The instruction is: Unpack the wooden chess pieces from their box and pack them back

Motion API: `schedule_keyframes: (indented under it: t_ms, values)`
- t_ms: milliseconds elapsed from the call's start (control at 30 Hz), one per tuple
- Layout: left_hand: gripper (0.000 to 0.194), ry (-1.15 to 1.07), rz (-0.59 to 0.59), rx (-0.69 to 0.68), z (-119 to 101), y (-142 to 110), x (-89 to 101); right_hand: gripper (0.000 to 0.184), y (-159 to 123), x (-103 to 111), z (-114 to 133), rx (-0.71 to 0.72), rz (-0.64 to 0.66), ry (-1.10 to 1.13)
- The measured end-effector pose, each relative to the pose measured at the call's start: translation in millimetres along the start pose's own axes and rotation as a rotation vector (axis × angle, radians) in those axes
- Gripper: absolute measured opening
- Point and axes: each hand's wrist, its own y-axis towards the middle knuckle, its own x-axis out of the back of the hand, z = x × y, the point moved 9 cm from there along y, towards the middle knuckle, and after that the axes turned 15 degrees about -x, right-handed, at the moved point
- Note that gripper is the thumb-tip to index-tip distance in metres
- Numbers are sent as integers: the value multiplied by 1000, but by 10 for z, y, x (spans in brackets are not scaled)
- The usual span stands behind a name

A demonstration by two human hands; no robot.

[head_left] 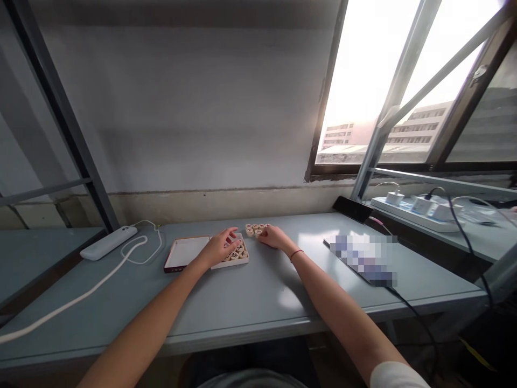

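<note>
A shallow box (244, 261) with white walls holds round cream xiangqi pieces (234, 255) marked with dark characters. Over it hovers my left hand (220, 248), fingers spread and apart, hiding part of the pieces. Joined or set against the box's left side is its dark red-edged lid (183, 250), white inside. Right of the box, a small group of xiangqi pieces (251, 229) lies on the table. My right hand (274, 237) is closed at the right end of this group, its fingertips on a piece and covering some of the others.
The grey-blue table (242, 302) runs up to the wall. At left lies a white power strip (109, 242) with its cord. A tablet-like device (359, 261), partly blurred out, rests at right with a black cable. Behind it are a dark phone-like object (351, 209) and another power strip (416, 213) with plugs.
</note>
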Motion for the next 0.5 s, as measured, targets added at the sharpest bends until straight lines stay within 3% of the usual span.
schedule_keyframes:
  t_ms: [267, 400, 500]
  values:
    - [42, 57, 9, -20, 0, 7, 13, 17, -5, 11, 52, 66, -89, 1]
    - [40, 121, 27, -13, 39, 9, 33, 14, -6, 49, 38, 23, -82, -9]
    - [39, 156, 28, -6, 103, 2, 47, 21, -45, 126, 103, 43, -116, 29]
